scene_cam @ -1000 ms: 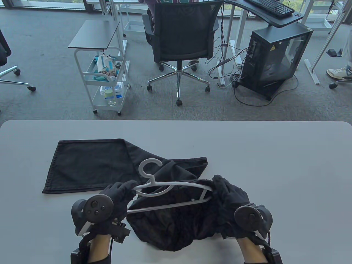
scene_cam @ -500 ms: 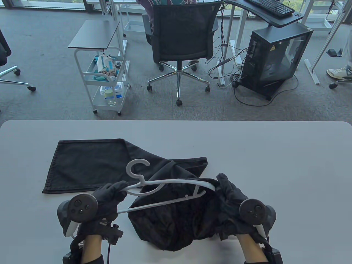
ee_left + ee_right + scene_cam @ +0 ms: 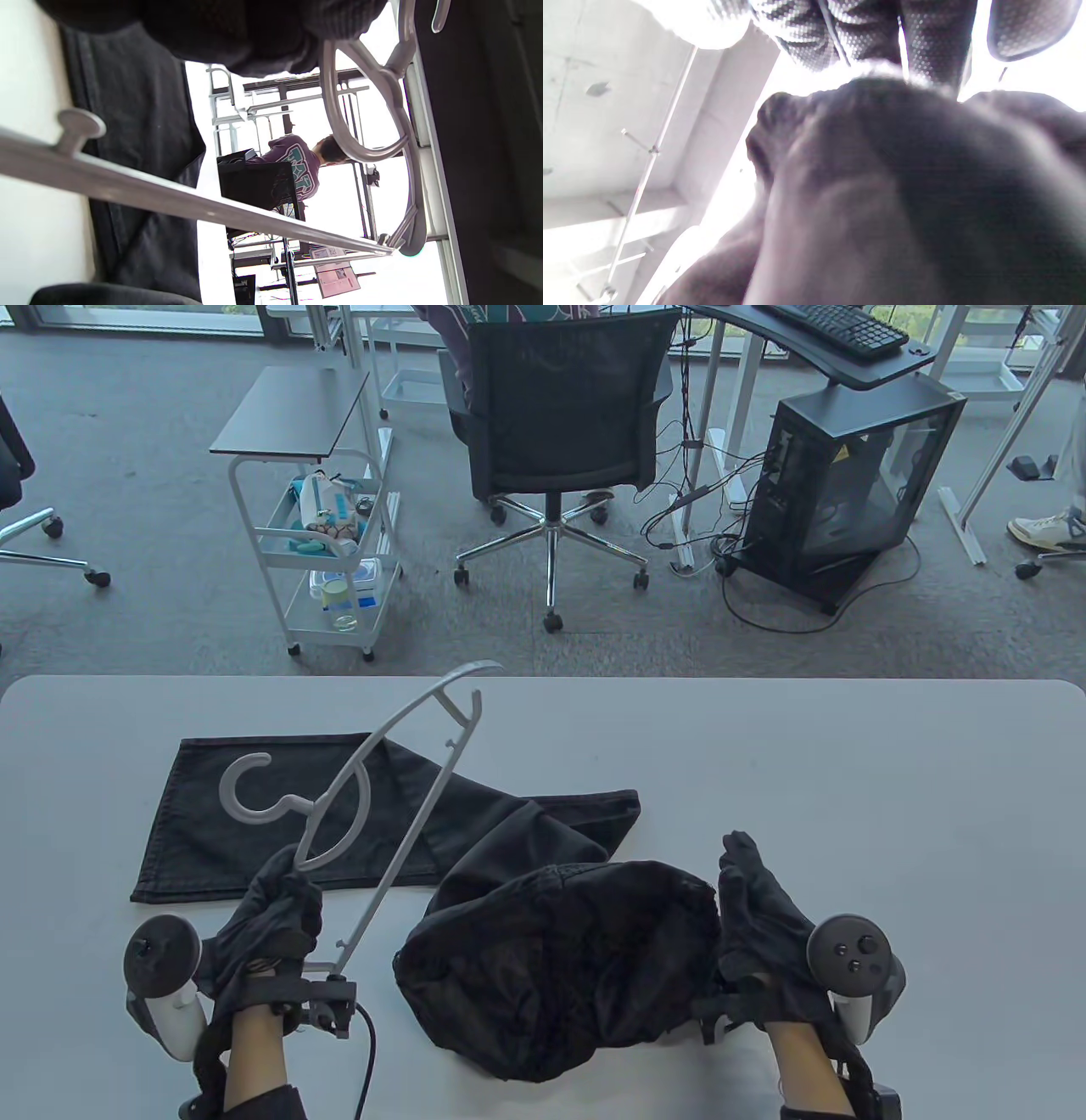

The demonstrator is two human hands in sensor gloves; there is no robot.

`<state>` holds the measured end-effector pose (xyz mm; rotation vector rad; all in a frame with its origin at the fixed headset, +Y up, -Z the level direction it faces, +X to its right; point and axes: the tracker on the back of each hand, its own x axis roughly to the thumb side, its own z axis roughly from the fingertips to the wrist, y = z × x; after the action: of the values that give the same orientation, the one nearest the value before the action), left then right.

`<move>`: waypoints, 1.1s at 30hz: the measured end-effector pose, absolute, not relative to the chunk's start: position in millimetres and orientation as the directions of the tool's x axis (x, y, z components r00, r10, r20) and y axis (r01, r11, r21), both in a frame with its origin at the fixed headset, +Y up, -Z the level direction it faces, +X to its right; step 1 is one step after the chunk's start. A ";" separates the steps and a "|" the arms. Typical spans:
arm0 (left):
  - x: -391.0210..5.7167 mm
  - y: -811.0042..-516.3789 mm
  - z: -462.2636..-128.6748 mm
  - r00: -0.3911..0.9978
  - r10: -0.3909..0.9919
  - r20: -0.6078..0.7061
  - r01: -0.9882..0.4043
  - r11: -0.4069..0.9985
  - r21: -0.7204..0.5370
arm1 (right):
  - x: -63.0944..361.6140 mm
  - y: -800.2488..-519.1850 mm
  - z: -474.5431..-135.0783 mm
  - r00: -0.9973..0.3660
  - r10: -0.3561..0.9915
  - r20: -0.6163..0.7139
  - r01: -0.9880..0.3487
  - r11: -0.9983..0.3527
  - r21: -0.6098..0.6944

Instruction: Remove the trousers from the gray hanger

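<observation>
The gray hanger [image 3: 352, 768] is in the air, tilted up and to the right, clear of the cloth. My left hand [image 3: 271, 908] grips it at the neck below the hook. In the left wrist view its bar [image 3: 169, 195] runs across under my fingers [image 3: 237, 29]. The black trousers [image 3: 551, 959] lie bunched on the table [image 3: 848, 814], with one leg spread flat to the far left. My right hand [image 3: 755, 899] rests against the right side of the bunch with its fingers stretched out. In the right wrist view the cloth [image 3: 882, 190] fills the frame below my fingers [image 3: 865, 34].
Beyond the table's far edge, on the floor, stand an office chair [image 3: 564, 415], a white cart [image 3: 327, 551] and a computer tower [image 3: 848, 492]. Bare table lies to the right of the trousers.
My left hand has pulled the hanger out of the trousers to the left and swung it upright. My right hand has let go of the hanger's end and now rests against the cloth.
</observation>
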<state>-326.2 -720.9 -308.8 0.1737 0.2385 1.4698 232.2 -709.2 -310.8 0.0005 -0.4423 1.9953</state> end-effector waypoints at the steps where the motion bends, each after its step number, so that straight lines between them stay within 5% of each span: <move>1: -327.8 -725.0 -310.0 0.047 0.996 -0.073 -0.965 0.064 0.254 | 234.5 -709.5 -310.4 -0.450 0.873 0.187 -0.870 -0.382 -0.312; 7: -334.6 -756.3 -316.9 -0.118 0.938 -0.325 -0.973 -0.044 0.224 | 244.0 -715.2 -311.1 -0.426 0.893 0.147 -0.875 -0.365 -0.318; 15: -339.3 -785.3 -322.1 -0.090 0.853 -0.514 -0.968 0.047 0.246 | 242.3 -717.6 -311.6 -0.428 0.894 0.133 -0.878 -0.377 -0.294; 19: -337.3 -789.8 -322.6 -0.039 0.843 -0.536 -0.946 0.142 0.292 | 241.0 -718.1 -312.3 -0.426 0.895 0.132 -0.883 -0.379 -0.278; 30: -331.7 -771.4 -315.3 -0.053 0.918 -0.393 -0.955 0.069 0.289 | 244.8 -721.7 -311.9 -0.411 0.905 0.107 -0.887 -0.370 -0.277; 33: -332.6 -764.9 -309.8 0.025 0.917 -0.399 -0.933 0.164 0.319 | 246.0 -722.3 -311.6 -0.411 0.907 0.098 -0.886 -0.371 -0.280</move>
<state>-332.6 -764.9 -309.8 -0.0354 0.5857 1.4311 246.0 -722.3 -311.6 -0.0858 -0.3451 1.9648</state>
